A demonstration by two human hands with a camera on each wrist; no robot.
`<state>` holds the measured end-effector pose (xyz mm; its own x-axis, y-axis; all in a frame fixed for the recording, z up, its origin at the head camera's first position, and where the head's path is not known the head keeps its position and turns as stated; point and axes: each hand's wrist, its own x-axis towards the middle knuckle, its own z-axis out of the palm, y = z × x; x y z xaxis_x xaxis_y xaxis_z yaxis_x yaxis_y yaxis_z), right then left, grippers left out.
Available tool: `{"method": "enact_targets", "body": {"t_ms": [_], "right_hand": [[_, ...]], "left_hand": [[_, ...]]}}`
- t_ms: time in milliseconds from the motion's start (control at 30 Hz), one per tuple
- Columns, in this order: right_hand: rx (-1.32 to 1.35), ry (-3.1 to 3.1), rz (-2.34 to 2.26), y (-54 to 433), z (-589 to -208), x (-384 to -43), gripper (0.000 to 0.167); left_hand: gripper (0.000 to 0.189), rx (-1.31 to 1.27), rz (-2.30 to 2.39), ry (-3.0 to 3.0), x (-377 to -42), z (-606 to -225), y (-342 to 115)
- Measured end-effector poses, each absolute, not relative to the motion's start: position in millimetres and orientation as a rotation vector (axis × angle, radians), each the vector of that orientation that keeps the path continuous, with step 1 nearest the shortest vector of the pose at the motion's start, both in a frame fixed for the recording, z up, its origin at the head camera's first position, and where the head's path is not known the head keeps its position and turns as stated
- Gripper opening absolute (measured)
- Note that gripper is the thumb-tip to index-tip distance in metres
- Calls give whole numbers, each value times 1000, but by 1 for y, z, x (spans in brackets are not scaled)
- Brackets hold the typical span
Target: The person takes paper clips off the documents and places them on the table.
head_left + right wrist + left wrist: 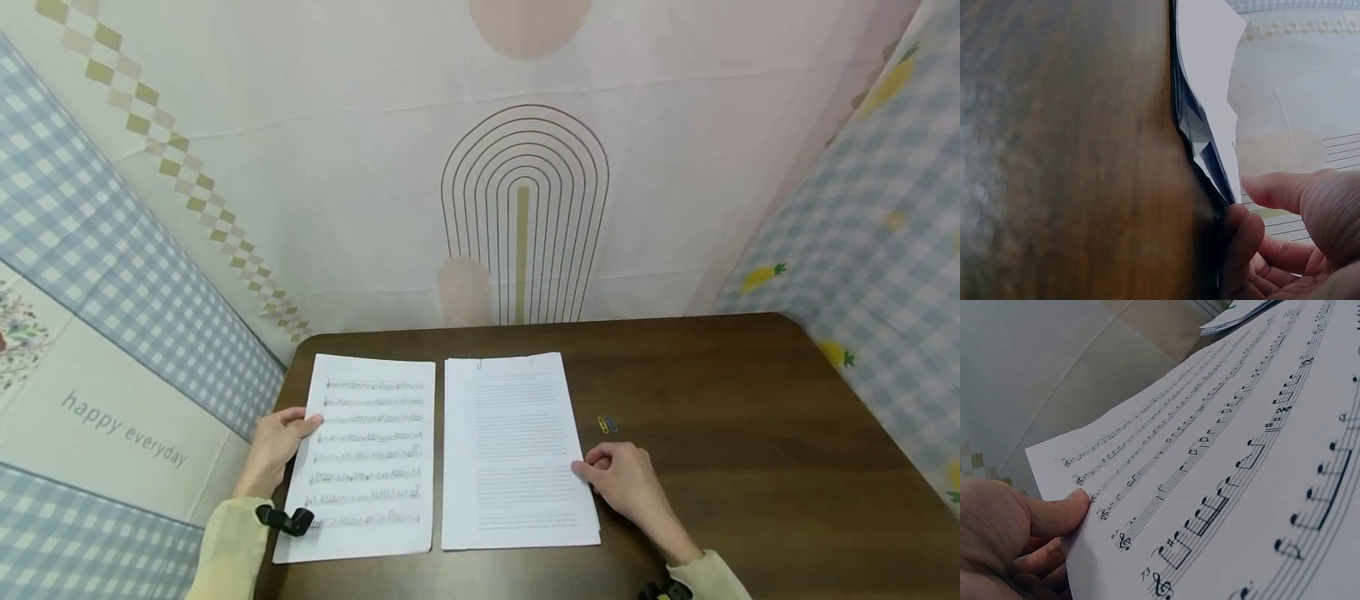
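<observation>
At the table's (750, 433) near edge, the left hand (277, 446) pinches the sheet music's (367, 458) left edge while the right hand (626, 483) pinches the text pages' (513, 450) right edge; squaring both stacks seems in hand, calling for careful alignment.

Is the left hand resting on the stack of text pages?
No, the left hand holds the sheet music's left edge.

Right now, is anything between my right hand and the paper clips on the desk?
Nothing visible. The paper clips lie on bare wood just beyond the right hand, which pinches the right edge of the text stack. The desk between them is bare.
</observation>
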<state>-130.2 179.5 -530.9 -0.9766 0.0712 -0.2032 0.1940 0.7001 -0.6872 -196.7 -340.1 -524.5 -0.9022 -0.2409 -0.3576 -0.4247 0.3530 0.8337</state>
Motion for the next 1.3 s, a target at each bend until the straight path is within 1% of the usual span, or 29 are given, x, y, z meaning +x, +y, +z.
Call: {"method": "enact_targets", "body": {"t_ms": [167, 333, 567, 767, 900, 1100, 1300], "right_hand": [[202, 2769, -1126, 179, -531, -129, 20], [211, 2800, -1071, 178, -528, -131, 24], [226, 2815, -1032, 173, -526, -132, 36], [237, 2840, -1008, 168, -526, -137, 47], [254, 2849, -999, 165, -528, -141, 50], [265, 2829, -1005, 160, -529, -146, 49], [293, 2834, -970, 154, -529, -150, 40]], "left_hand": [[46, -619, 1462, 2559, -196, -525, -336], [43, -573, 1315, 2740, -198, -525, -332], [37, -455, 1085, 2986, -196, -528, -327], [37, -441, 997, 3059, -196, -532, -325], [37, -446, 1001, 3064, -196, -534, -324], [39, -448, 982, 3066, -196, -535, -325], [42, -444, 958, 3073, -197, -535, -326]]}}
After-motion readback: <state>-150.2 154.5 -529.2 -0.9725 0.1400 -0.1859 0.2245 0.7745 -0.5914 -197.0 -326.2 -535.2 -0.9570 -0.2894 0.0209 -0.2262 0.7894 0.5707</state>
